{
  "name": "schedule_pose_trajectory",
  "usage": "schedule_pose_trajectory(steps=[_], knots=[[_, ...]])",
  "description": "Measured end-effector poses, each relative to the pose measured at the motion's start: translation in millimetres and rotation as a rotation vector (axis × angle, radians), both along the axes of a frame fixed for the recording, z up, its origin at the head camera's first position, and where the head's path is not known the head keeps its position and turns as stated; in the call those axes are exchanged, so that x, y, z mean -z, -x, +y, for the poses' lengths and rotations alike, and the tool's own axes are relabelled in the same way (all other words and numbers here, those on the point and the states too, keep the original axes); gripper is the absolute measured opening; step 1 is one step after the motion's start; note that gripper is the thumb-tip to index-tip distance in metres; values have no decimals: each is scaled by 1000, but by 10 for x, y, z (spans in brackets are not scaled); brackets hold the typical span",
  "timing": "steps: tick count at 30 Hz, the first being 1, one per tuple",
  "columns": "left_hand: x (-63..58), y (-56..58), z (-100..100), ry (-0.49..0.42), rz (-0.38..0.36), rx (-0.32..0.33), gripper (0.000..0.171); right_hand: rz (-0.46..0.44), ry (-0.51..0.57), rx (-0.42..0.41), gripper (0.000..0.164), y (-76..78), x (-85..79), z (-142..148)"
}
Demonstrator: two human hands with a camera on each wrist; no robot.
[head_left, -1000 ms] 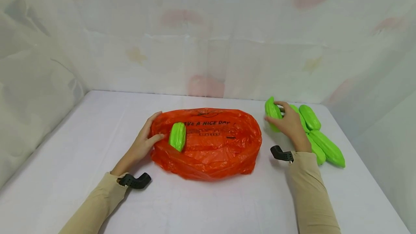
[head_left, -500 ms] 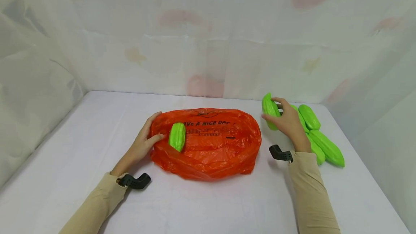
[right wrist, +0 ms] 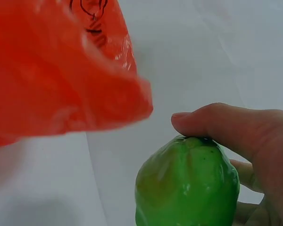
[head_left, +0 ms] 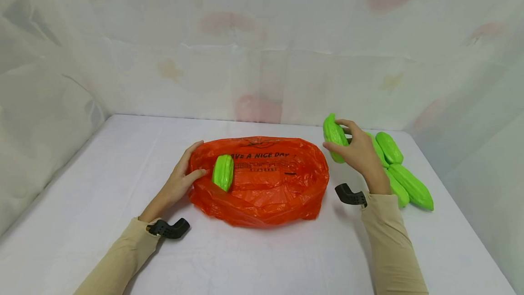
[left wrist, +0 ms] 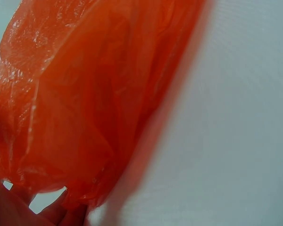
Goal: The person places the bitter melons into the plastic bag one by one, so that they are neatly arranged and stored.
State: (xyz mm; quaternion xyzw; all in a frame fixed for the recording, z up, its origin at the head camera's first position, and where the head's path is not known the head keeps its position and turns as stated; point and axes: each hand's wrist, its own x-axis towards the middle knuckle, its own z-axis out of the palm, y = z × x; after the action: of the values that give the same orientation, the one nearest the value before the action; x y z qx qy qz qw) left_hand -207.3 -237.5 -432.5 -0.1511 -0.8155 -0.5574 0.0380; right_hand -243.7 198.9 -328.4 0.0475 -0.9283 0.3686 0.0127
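A red plastic bag [head_left: 262,197] with black print lies with its mouth wide on the white table. My left hand [head_left: 178,181] grips its left rim, the thumb over the near side and the fingers behind. Inside the bag, at the left, lies one light green bitter melon [head_left: 223,173]. To the right of the bag, my right hand [head_left: 358,148] holds another bitter melon [head_left: 334,132] between thumb and fingers, raised and tilted. The right wrist view shows the thumb pressed on this ridged bitter melon [right wrist: 186,186], apart from the bag. Red film fills much of the left wrist view.
Several more green bitter melons [head_left: 411,186] lie in a group at the table's right, partly behind the right forearm. A pale patterned sheet [head_left: 262,76] hangs along the table's back edge, and similar cloth encloses both sides.
My right hand has moved up and slightly left with the bitter melon, away from the group. The left hand, the bag and the bitter melon in it stay put.
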Motion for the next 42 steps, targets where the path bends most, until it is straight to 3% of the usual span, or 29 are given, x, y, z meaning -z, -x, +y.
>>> schedule_pose_trajectory(steps=[22, 33, 42], knots=[[-2, -3, 5, -8, -11, 0, 70, 57, -35, -54, 74, -151, -128, -296], [-3, 3, 6, -14, -7, 5, 70, 51, 76, -128, 72, -218, -126, -513], [-20, -11, 12, -13, -14, 5, 71, 62, 85, -166, 70, -246, -63, -679]])
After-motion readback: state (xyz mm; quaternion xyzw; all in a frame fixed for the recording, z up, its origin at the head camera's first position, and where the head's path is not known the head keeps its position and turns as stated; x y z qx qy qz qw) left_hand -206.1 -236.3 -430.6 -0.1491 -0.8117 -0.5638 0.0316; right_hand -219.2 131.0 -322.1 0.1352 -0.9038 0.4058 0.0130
